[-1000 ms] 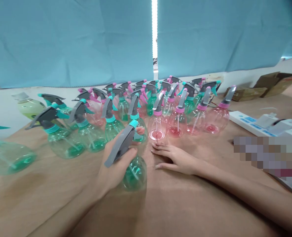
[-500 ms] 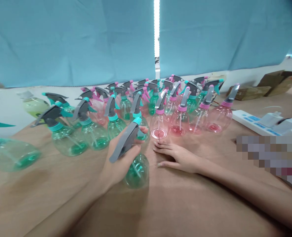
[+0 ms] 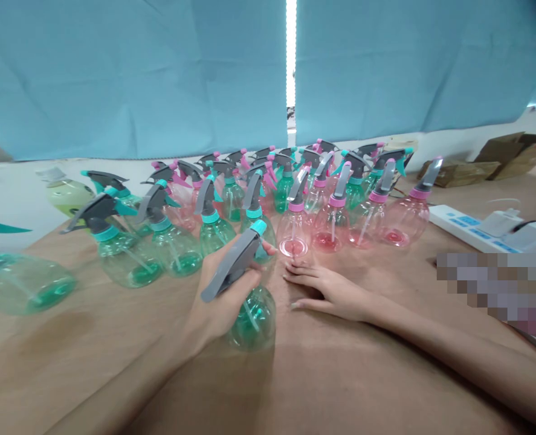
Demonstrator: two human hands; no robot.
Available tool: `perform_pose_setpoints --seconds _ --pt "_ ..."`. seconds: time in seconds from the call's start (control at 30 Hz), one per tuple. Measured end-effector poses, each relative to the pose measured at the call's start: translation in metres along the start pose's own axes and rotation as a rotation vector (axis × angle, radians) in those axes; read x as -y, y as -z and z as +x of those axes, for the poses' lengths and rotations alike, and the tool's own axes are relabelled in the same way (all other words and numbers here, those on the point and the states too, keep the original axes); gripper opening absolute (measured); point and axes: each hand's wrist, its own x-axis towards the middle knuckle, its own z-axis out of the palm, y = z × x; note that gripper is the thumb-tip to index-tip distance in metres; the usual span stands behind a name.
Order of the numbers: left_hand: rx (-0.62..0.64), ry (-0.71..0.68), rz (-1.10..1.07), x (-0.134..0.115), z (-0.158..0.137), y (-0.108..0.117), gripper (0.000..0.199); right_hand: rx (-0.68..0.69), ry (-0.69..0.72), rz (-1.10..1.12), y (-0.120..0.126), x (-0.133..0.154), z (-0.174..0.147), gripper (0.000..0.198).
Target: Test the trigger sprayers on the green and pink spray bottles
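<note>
My left hand (image 3: 225, 293) is wrapped round the neck of a green spray bottle (image 3: 255, 323), just under its grey trigger head with a turquoise nozzle. The bottle stands on the table, and my fingers partly hide its neck. My right hand (image 3: 329, 289) lies flat on the table with its fingers stretched out, holding nothing. Its fingertips are close to the base of a pink spray bottle (image 3: 293, 235). Right behind my left hand stand other green spray bottles (image 3: 216, 232).
Several more pink and green spray bottles fill the back of the wooden table (image 3: 331, 374). A tilted-looking green bottle (image 3: 27, 281) is at far left, near a pale green jug (image 3: 68, 193). At right are a white power strip (image 3: 458, 226) and cardboard boxes (image 3: 516, 154).
The whole view has shifted slightly. My left hand keeps its hold on the green spray bottle, and my right hand stays flat on the table.
</note>
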Motion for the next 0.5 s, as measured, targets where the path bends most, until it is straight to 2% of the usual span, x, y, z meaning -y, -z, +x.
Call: perform_pose_setpoints --seconds 0.13,0.5 --pt "-0.004 0.010 -0.002 0.0010 -0.0007 0.0005 0.023 -0.010 0.003 0.006 -0.0004 -0.0002 -0.0001 0.064" --pt "-0.015 0.005 0.020 0.0018 0.0011 -0.0005 0.013 -0.005 0.004 -0.009 0.0000 0.0003 -0.0006 0.066"
